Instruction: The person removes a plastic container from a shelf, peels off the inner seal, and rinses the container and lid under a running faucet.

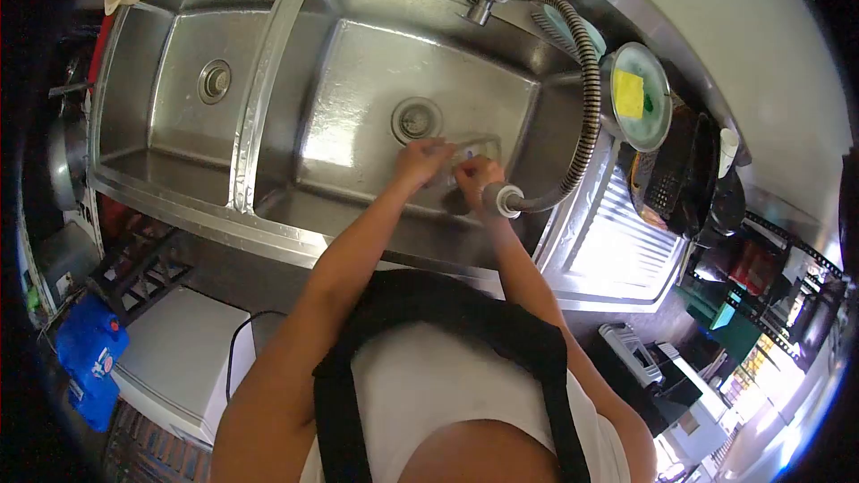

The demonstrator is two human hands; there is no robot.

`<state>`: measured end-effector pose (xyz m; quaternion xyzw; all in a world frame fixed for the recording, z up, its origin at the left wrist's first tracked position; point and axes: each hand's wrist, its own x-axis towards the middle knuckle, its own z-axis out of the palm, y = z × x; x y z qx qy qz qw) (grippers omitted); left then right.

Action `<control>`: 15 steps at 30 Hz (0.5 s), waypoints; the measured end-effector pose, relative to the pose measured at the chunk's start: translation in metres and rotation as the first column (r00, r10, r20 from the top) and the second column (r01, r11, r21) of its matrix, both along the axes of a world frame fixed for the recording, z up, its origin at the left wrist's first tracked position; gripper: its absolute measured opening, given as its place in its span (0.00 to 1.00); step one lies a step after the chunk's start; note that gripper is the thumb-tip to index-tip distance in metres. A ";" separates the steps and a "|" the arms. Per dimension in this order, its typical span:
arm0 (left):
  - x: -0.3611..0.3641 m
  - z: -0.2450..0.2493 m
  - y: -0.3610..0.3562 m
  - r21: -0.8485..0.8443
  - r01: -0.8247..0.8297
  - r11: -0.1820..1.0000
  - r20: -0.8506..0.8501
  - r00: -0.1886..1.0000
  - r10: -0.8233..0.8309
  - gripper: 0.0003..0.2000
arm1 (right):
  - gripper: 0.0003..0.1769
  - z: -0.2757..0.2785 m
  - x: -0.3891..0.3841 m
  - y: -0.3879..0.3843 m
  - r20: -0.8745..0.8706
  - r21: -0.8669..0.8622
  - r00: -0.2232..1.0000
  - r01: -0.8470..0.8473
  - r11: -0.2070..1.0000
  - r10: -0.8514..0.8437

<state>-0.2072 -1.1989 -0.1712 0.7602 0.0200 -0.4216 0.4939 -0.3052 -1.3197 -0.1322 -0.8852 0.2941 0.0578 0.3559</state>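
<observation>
Both hands are down in the right basin (358, 116) of a double steel sink.

Left hand (419, 163): fingers closed around the near-left end of a clear container (476, 148). The container is see-through and blurred, so I cannot make out its exact shape.

Right hand (477, 179): curled and touching the container's near-right edge. I cannot tell whether it clamps the container or only rests on it.

Key relation: the container sits just beyond both hands, between them, and a little closer to my right. Its long axis seems to run from hand to hand, across me. It is low over the basin floor, and I cannot tell whether it touches.

The drain (416, 119) is just past my left hand. The spray head (507, 201) hangs right beside my right wrist, on its outer side. Its ribbed hose (588, 98) arcs away to my right and back to the tap (481, 2) at the far rim.

Surface: bare metal with glare, and I cannot tell whether it is wet.

Room: the left basin (179, 116) is well off to the left. Far right, on the counter, a round dish (658, 125) holds a yellow sponge (628, 94). A ribbed drainboard (617, 233) lies nearer on the right.
</observation>
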 end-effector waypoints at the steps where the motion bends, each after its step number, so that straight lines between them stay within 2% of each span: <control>1: 0.001 0.004 0.000 -0.020 -0.025 0.999 0.016 1.000 0.025 0.27 | 0.10 -0.003 -0.001 0.000 0.051 -0.013 0.999 0.006 1.000 -0.006; 4: 0.000 0.018 0.001 0.046 0.051 0.998 -0.055 0.997 -0.048 0.26 | 0.11 -0.037 -0.013 -0.015 0.120 0.018 0.992 0.039 0.999 -0.041; 6: -0.004 0.008 0.003 0.078 0.066 0.995 0.006 0.998 -0.066 0.25 | 0.11 -0.049 -0.016 -0.026 0.140 0.066 0.988 0.057 0.996 -0.066; 8: -0.006 0.008 0.007 0.115 0.085 0.990 0.054 0.994 -0.092 0.25 | 0.12 -0.042 -0.018 -0.027 0.016 0.051 0.997 0.080 0.995 -0.081; 9: -0.006 0.008 0.008 0.043 0.034 0.999 -0.013 0.999 -0.033 0.25 | 0.12 -0.039 -0.019 -0.026 0.013 0.052 0.997 0.077 0.996 -0.078; 10: -0.004 0.009 0.010 -0.024 -0.025 0.999 -0.080 0.997 0.023 0.25 | 0.12 -0.033 -0.015 -0.020 -0.054 0.062 0.998 0.016 0.998 -0.013; 12: -0.006 -0.001 0.010 -0.017 -0.043 0.999 -0.055 0.998 0.042 0.25 | 0.11 -0.017 -0.010 -0.007 -0.120 0.082 0.991 -0.045 0.996 0.055; 14: -0.006 0.002 0.007 -0.020 -0.051 0.999 -0.032 0.998 0.050 0.26 | 0.13 -0.003 -0.008 0.000 0.112 0.046 0.993 -0.044 0.998 0.039; 15: -0.006 0.004 0.006 -0.012 -0.038 0.999 -0.008 0.999 0.038 0.25 | 0.13 -0.001 -0.007 -0.002 0.112 0.043 0.993 -0.040 0.998 0.035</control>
